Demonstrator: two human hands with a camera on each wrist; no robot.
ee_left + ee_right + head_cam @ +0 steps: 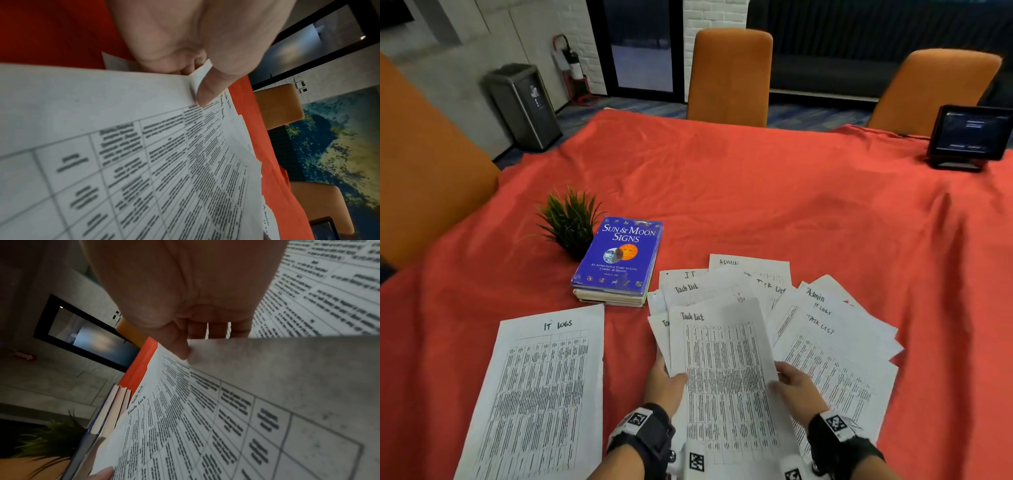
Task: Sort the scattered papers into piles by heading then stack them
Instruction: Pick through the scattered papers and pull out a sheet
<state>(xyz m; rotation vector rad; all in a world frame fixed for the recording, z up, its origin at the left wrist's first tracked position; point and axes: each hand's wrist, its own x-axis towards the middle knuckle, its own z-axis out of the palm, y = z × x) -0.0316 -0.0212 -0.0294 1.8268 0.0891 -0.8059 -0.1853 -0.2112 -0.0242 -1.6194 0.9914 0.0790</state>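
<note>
1. We have the "Task list" sheet (pixel 726 373) raised off the scattered papers (pixel 822 329), with our left hand (pixel 666 385) pinching its left edge, thumb on top, and our right hand (pixel 796 389) pinching its right edge the same way; each grip is closed on this sheet alone, as far as we can tell
2. The sheet hangs over the heap near the front of the tabletop (pixel 756 192), to the right of the lone "IT logs" sheet (pixel 541 394), which lies flat well apart
3. To do this step well, we should lift it clear without dragging the sheets beneath, then lay it on bare cloth to start its own pile, square and heading up
4. Headings we can read in the heap: "Admin", "IT", "IT logs", "Task list"
5. The blue book (pixel 619 255) beside the small plant (pixel 568 222) reads "Sun & Moon Signs"
</note>
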